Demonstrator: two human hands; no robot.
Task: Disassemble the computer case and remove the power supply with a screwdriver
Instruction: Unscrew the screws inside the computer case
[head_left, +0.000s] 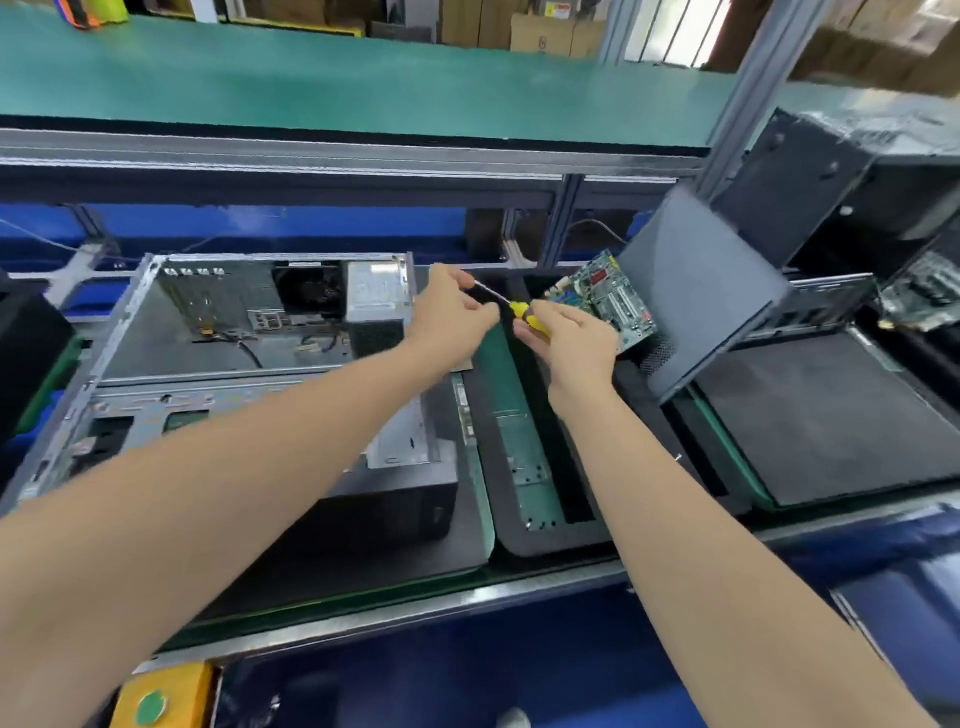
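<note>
While the opened computer case (234, 338) lies flat on the worktop (467, 519) with its side panel off, both hands meet just to its right over the screwdriver (511, 306). The right hand (566, 343) has its grip closed on the yellow handle; the left hand (452, 317) pinches the thin shaft, probably to steady or turn the tool before use. The power supply (376, 299) sits in the case's far right corner, apparently not yet freed.
</note>
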